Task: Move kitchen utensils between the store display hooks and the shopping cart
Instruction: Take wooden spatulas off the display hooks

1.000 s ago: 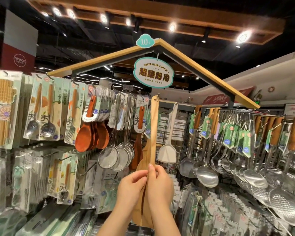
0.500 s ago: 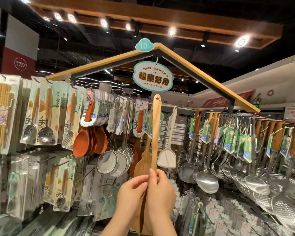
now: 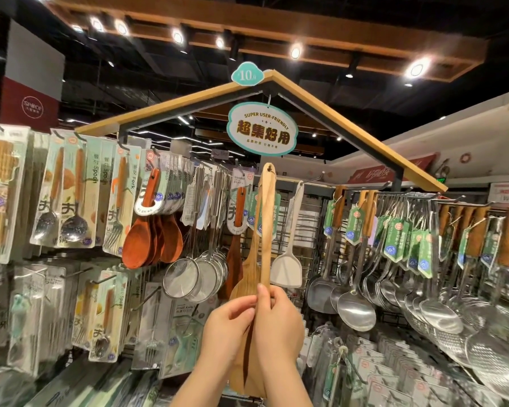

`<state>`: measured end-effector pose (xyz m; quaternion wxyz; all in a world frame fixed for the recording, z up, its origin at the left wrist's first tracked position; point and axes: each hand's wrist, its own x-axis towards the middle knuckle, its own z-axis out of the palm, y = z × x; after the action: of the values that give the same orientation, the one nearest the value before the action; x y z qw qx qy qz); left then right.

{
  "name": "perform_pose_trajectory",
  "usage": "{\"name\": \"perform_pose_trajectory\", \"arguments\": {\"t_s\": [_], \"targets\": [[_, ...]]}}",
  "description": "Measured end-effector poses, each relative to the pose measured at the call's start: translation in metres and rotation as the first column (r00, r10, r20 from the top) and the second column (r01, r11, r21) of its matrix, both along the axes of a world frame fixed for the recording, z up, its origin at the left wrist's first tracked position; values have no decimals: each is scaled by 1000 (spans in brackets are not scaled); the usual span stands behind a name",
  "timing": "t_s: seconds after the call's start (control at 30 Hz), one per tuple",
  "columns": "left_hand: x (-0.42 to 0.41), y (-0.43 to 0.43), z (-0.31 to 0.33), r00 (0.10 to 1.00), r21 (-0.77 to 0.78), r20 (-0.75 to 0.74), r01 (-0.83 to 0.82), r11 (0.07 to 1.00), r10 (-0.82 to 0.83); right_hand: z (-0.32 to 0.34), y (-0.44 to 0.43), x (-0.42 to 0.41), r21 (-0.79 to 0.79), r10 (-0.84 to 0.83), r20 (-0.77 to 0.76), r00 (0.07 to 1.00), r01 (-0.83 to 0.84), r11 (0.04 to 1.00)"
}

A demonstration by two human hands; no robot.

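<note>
A long light-wood spatula stands upright in front of the display, handle end with its hole at the top, blade down between my wrists. My left hand and my right hand both grip its shaft low down, fingers curled round it. Just behind it another wooden spatula hangs from a display hook, and a white spatula hangs to its right. The held spatula's top sits near the hook rail; whether its hole is on a hook is unclear. No shopping cart is in view.
Red-brown wooden spoons and mesh strainers hang left of centre. Packaged spoons and forks fill the left wall. Steel ladles and skimmers crowd the right rail. A roof-shaped frame with an oval sign hangs overhead.
The view has shifted slightly closer and upward. Both hands still hold the spatula upright in about the same place, its top a little higher against the hook rail.
</note>
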<state>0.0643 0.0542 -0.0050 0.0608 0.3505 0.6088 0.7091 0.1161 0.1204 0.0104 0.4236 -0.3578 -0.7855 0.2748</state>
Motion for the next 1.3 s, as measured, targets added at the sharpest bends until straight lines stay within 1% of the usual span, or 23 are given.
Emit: {"name": "perform_pose_trajectory", "arguments": {"t_s": [0.13,0.27,0.37,0.53,0.73,0.83,0.97,1.03,1.2,1.3], "targets": [[-5,4,-1,1000,-50,-2,-24,998,24,3,5,-8,-19,12,3,1000,-12,1000],[-12,1,-3,996,-87,35,-78,993,81,5,11,-19,-45,19,-4,1000,-19,999],[-18,-5,0,990,-65,86,-108,992,113,7,18,-28,-63,23,15,1000,-22,998],[-23,-15,11,987,-22,106,-115,993,117,9,43,-55,-114,22,48,999,-16,993],[-43,-28,16,967,-5,167,-194,981,192,17,87,-94,-215,71,89,993,-51,975],[-50,-32,18,959,9,184,-220,976,214,14,101,-115,-254,108,85,991,-83,964],[-50,-36,15,955,14,202,-223,975,216,10,110,-129,-279,141,112,984,-105,954],[-46,-40,12,954,14,224,-209,978,200,5,111,-131,-327,138,117,984,-93,940],[-31,-47,8,941,30,296,-182,983,166,-28,99,-122,-371,47,125,991,2,929],[-15,-46,7,942,35,311,-142,989,125,-53,75,-108,-424,28,51,998,-3,906]]}}
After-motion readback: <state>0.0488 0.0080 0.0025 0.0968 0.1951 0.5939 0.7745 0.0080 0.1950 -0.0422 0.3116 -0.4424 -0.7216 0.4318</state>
